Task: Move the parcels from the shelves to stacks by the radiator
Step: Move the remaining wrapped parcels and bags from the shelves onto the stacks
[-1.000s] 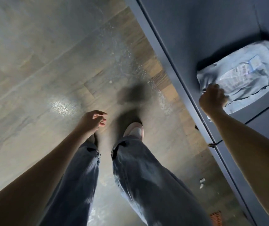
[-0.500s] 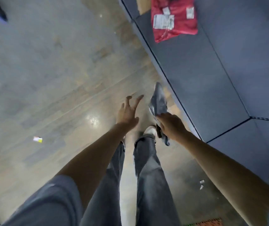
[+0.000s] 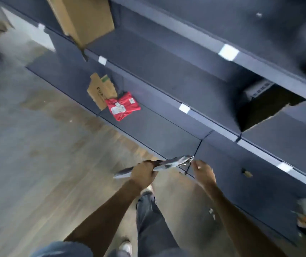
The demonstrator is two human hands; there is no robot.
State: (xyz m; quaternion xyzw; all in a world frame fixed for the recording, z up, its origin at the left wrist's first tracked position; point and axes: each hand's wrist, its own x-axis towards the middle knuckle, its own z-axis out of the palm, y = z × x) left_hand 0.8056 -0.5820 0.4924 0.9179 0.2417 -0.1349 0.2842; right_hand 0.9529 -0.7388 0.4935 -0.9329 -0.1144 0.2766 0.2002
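A flat grey plastic parcel (image 3: 169, 163) is seen edge-on in front of me, just off the front edge of the lowest dark shelf (image 3: 157, 130). My left hand (image 3: 144, 172) grips it round its middle. My right hand (image 3: 203, 172) hovers just past the parcel's right tip with loosely curled fingers and holds nothing. Further along the same shelf lies a red parcel (image 3: 123, 105) with white labels, next to a flattened brown cardboard piece (image 3: 102, 89).
A brown cardboard box (image 3: 81, 17) sticks out from an upper shelf at the top left. An open dark box (image 3: 263, 106) stands on the middle shelf at the right. Wooden floor (image 3: 37, 154) stretches to the left. My legs and shoes are below.
The grey parcel came off the shelf in my right hand and passed to my left hand. My right hand let go. The view swung up along the shelves.
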